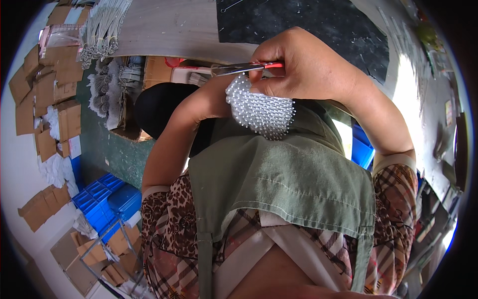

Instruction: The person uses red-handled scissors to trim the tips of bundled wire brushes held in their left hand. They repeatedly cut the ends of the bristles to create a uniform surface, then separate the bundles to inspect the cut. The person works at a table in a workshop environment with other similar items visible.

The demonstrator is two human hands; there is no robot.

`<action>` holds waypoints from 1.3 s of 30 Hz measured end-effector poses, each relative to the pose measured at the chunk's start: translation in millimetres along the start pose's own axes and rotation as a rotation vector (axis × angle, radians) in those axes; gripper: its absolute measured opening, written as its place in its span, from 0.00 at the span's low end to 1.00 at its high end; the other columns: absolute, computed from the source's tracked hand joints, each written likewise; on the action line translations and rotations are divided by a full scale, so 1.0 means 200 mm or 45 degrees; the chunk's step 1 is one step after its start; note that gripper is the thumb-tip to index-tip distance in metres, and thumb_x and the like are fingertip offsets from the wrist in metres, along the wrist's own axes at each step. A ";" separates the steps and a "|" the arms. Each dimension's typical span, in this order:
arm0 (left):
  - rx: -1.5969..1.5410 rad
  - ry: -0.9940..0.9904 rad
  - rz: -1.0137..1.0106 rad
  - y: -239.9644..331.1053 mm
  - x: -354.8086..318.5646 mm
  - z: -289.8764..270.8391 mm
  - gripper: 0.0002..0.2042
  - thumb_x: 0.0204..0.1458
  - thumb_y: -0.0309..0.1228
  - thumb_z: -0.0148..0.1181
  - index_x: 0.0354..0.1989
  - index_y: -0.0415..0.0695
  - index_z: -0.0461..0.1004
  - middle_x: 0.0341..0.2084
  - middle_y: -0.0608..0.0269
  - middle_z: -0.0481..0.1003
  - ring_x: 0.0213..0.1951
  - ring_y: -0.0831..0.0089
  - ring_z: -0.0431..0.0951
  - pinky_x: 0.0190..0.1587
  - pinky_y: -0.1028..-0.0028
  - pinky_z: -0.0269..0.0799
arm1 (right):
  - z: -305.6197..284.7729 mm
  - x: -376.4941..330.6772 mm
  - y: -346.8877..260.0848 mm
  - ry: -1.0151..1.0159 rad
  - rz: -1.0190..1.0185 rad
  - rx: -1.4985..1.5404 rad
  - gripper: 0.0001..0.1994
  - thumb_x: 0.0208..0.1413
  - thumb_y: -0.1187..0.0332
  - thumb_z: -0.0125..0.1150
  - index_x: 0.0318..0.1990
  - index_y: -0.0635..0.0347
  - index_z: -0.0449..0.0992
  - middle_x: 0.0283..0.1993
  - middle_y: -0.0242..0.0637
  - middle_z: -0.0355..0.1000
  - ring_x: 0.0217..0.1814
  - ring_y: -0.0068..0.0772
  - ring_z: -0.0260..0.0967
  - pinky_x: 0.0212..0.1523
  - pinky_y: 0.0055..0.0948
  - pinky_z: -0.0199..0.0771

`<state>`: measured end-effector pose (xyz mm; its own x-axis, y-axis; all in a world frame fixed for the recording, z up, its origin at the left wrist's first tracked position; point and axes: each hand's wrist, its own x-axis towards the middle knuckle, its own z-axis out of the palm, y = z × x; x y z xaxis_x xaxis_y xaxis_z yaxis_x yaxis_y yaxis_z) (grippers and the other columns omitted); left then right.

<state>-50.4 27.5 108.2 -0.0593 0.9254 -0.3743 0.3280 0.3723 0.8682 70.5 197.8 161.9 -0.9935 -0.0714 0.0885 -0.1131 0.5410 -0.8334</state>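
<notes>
My right hand (311, 62) is closed around red-handled scissors (239, 68), whose metal blades point left. Right below them is a dense, rounded cluster of silvery-white beaded pieces (261, 109), its bead tips facing up and out. The thumb side of my right hand is against the cluster's upper edge. My left hand (219, 94) reaches in from the left and supports the cluster from behind. Its fingers are hidden by the beads. Both hands are above my lap, over a green apron (279, 169).
Ahead is a grey worktable (169, 25) with a black mat (303, 20). Bundles of thin beaded stems (102, 30) lie at its left end. Cardboard boxes (69, 65) stack along the left wall. Blue plastic crates (107, 202) stand on the green floor (99, 149).
</notes>
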 end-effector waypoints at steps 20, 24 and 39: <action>0.161 -0.010 -0.010 0.04 -0.04 -0.01 0.23 0.35 0.28 0.70 0.44 0.41 0.72 0.37 0.59 0.77 0.40 0.71 0.76 0.44 0.71 0.70 | -0.04 -0.04 0.02 0.054 0.028 0.227 0.07 0.45 0.74 0.65 0.33 0.66 0.78 0.25 0.35 0.74 0.28 0.21 0.70 0.30 0.21 0.69; -0.097 0.087 0.126 0.07 -0.11 0.00 0.30 0.29 0.27 0.73 0.48 0.40 0.71 0.39 0.61 0.77 0.42 0.73 0.76 0.47 0.72 0.70 | -0.04 -0.05 0.03 0.131 -0.093 0.230 0.07 0.47 0.70 0.64 0.32 0.64 0.78 0.26 0.42 0.75 0.27 0.31 0.73 0.30 0.24 0.71; -0.703 0.322 0.537 0.07 -0.15 -0.01 0.36 0.38 0.34 0.72 0.57 0.35 0.61 0.54 0.52 0.65 0.55 0.68 0.67 0.52 0.69 0.67 | 0.09 -0.06 0.13 0.223 -0.046 0.630 0.05 0.53 0.72 0.61 0.35 0.63 0.76 0.27 0.28 0.72 0.30 0.13 0.66 0.33 0.17 0.69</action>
<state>-45.3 4.7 131.6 -0.2707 0.9610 0.0563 -0.1473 -0.0991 0.9841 80.0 196.8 129.8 -0.9809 0.0817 0.1765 -0.1703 0.0773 -0.9824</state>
